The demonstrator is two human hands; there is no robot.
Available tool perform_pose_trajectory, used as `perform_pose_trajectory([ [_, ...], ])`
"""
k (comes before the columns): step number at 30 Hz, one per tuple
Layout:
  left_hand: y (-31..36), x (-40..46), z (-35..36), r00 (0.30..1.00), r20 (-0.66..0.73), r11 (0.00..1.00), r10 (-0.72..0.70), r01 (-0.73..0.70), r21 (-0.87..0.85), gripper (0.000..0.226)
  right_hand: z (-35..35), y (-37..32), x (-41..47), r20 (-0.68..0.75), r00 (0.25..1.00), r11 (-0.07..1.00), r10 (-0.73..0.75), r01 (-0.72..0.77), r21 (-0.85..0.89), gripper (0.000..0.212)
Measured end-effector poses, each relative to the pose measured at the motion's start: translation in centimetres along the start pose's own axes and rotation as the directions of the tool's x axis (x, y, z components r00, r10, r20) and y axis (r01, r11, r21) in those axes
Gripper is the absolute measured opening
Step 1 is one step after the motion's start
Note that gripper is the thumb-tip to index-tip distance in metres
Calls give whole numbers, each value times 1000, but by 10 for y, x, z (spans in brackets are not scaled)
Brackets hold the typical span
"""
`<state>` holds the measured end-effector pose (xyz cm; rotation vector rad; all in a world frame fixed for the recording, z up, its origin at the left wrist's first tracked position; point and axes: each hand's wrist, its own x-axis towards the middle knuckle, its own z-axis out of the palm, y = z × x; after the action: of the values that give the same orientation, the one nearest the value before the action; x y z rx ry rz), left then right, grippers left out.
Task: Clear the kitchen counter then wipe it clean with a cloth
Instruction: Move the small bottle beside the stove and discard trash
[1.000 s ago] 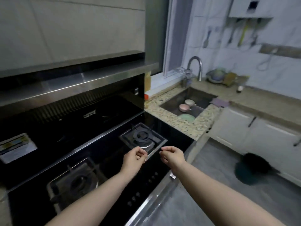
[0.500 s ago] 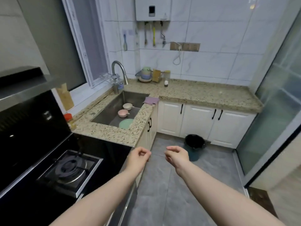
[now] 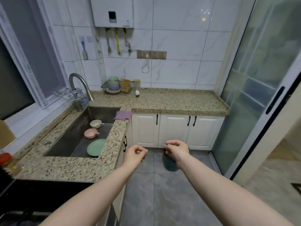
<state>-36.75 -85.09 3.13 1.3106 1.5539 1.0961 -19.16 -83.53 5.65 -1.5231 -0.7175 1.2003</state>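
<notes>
A speckled granite counter runs in an L around a steel sink. A purple cloth lies folded on the sink's right corner. In the sink sit a white bowl, a pink bowl and a green plate. My left hand and my right hand are stretched out over the floor in front of the cabinets, fingers loosely curled, holding nothing and touching nothing.
A stack of bowls on a rack, a brown box, a jar and a small bottle stand at the counter's back. A red-capped bottle is at far left. A dark bin stands on the floor. Glass door at right.
The view has swung right from the black stove to the sink and the counter beyond. Both hands stay out in front, loosely curled, a little further apart.
</notes>
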Motion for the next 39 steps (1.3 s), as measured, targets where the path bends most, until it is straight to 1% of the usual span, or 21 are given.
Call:
perform_pose_trajectory([
  [2,2,31,6,1000,16,1000,-1,1,-10,9,6,-4,23,-30,999,1000,11,-11,-1,20],
  [6,-1,71,16,999,33,999,-37,37,0,9,12,-9,54,-46,998,1000,31,-31,-2,17],
  [11,-1,144,43,996,46,997,-79,78,10,12,26,-23,130,-11,999,999,44,-44,1,14],
  [15,3,219,71,995,3,995,-99,99,2,16,35,-44,206,76,996,999,43,-43,-2,13],
  [17,10,241,78,992,-14,992,-123,123,-14,18,38,-55,232,91,995,999,47,-46,-12,12],
  [20,30,289,101,987,-53,987,-155,152,-46,19,41,-78,294,130,989,998,66,-66,-6,11],
  [23,43,328,114,984,-86,987,-154,149,-62,20,46,-97,345,121,991,998,65,-65,1,14],
  [26,48,358,123,983,-82,985,-165,161,-55,18,55,-101,385,120,989,997,82,-80,-24,16],
  [29,50,391,126,980,-83,983,-179,175,-53,18,71,-103,422,135,985,994,105,-100,-42,19],
  [33,45,443,123,976,-78,979,-205,204,-20,16,96,-106,470,133,984,989,122,-108,-102,13],
  [35,42,476,117,976,-67,978,-208,208,-4,15,111,-113,494,136,984,986,112,-93,-137,11],
  [39,39,548,99,978,-55,979,-202,203,18,14,149,-136,544,110,990,986,89,-72,-149,6],
])
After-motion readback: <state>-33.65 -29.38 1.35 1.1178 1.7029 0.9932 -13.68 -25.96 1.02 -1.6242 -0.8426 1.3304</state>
